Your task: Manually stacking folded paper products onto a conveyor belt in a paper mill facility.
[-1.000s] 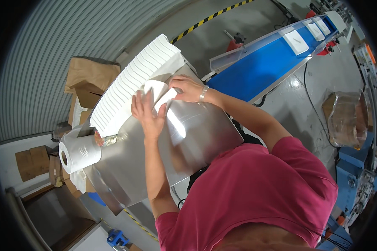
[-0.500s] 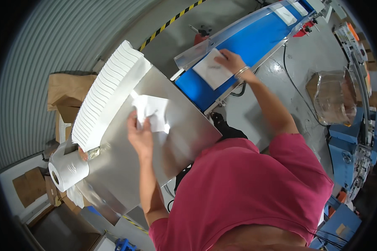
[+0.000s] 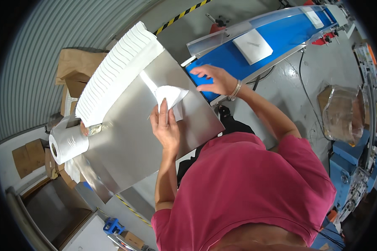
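My left hand [image 3: 165, 129] is closed on a white folded sheet [image 3: 171, 95] over the metal table [image 3: 132, 154]. The sheet bends up at its top, and its layers are hard to count. Fingers spread and holding nothing, my right hand [image 3: 217, 80] hovers at the near end of the blue conveyor belt [image 3: 280, 34]. Farther along the belt lies a flat white packet [image 3: 253, 46] with a small grey mark. On the table's far left side stands a long row of white folded sheets [image 3: 117, 71], packed edge to edge.
A white roll [image 3: 74, 141] sits at the table's left corner. Clear plastic guards [image 3: 205, 45] run along the belt's far side. To the right are a plastic-lined carton [image 3: 343, 113] and blue machinery [image 3: 343, 167]. A cable [image 3: 301, 79] crosses the floor.
My right hand has let go of the white packet and drawn back toward the table. That packet has moved away along the belt. My left hand has shifted right with its sheet.
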### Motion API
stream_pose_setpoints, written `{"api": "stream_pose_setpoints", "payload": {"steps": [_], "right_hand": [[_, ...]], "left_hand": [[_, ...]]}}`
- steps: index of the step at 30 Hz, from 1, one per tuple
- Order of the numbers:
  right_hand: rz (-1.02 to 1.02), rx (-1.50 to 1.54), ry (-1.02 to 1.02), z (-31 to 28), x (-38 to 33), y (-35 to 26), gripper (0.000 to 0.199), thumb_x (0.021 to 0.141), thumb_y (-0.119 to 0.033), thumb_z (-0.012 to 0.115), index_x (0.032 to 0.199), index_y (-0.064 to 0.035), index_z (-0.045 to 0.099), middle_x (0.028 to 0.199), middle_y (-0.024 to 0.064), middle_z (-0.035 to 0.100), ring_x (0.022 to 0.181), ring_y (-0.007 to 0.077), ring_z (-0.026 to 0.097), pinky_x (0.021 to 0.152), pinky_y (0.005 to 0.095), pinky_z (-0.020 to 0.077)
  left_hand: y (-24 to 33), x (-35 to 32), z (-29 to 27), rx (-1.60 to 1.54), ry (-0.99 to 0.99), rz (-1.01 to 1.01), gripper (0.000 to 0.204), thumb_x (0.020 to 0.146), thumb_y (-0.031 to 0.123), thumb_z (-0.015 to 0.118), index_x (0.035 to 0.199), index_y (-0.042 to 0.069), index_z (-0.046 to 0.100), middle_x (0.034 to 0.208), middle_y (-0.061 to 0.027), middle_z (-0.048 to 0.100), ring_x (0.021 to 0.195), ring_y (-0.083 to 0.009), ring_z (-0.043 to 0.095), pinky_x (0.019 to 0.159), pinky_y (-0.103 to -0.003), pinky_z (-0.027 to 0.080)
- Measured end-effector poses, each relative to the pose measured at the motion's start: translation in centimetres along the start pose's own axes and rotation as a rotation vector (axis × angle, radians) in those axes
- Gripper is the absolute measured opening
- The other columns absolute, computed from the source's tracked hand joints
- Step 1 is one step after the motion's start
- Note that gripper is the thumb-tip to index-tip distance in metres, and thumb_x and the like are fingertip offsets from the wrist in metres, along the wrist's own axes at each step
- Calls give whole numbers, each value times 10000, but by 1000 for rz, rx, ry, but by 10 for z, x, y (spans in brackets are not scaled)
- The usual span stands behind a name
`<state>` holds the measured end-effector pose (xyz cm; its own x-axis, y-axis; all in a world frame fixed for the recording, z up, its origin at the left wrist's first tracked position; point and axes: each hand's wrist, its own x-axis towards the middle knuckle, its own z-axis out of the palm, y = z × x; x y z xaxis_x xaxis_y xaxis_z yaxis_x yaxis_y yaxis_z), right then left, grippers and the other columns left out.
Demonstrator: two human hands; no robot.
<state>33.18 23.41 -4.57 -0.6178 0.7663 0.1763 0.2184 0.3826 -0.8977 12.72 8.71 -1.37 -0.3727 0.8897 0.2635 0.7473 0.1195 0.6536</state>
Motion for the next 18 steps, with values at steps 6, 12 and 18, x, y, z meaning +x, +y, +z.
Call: {"api": "stream_pose_setpoints", "payload": {"steps": [6,12,18], "right_hand": [[53,149,-193,21,23,-24,541,720,-143,785,1197,-111,532,1122,32,575,987,181,563,824,328,482],[-75,114,-338,30,40,-16,419,710,-124,767,1093,-108,597,1045,49,571,960,187,556,798,316,479],[-24,244,-249,15,19,16,364,826,-257,723,1051,-20,564,963,98,584,904,190,561,793,320,454]], "left_hand": [[-7,-6,3,16,21,43,363,849,0,629,1171,165,664,1241,-190,518,1086,-324,569,841,-377,515],[-4,-5,6,22,16,100,340,846,15,637,1162,139,667,1286,-217,497,1160,-346,524,914,-404,475],[-4,6,-7,-62,-63,-56,239,910,145,584,1110,46,671,1145,-232,596,1085,-351,571,908,-419,452]]}}
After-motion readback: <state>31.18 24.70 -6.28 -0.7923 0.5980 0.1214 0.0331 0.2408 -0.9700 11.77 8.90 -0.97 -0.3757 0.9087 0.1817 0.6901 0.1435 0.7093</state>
